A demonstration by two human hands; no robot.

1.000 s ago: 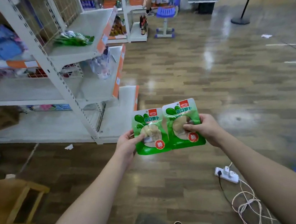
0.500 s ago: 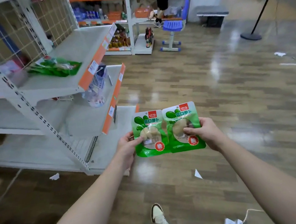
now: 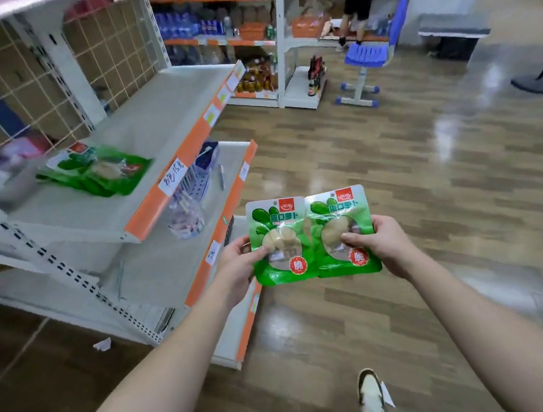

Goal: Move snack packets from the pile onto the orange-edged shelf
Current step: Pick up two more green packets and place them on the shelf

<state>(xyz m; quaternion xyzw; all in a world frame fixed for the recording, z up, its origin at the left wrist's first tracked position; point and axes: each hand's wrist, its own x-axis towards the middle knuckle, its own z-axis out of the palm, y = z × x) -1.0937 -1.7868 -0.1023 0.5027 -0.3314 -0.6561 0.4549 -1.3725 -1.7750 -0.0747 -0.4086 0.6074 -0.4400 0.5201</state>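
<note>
While the left hand (image 3: 237,269) is pinching: the left packet (image 3: 279,236), thumb over its front, above the floor.
Right hand (image 3: 387,242): is clamping the right packet (image 3: 339,222) likewise; the two packets are touching side by side.
Packet axis: is running upright, red logos pointing away from the person.
Orange-edged shelf (image 3: 148,213): is lying up and leftward, nearer the left hand; green packets (image 3: 99,169) are resting there.

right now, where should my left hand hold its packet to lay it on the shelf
Likely the outer side edge of the left packet, from the left, thumb in front: it is flat, faces you upright, and its inner edge meets the right packet.
</note>
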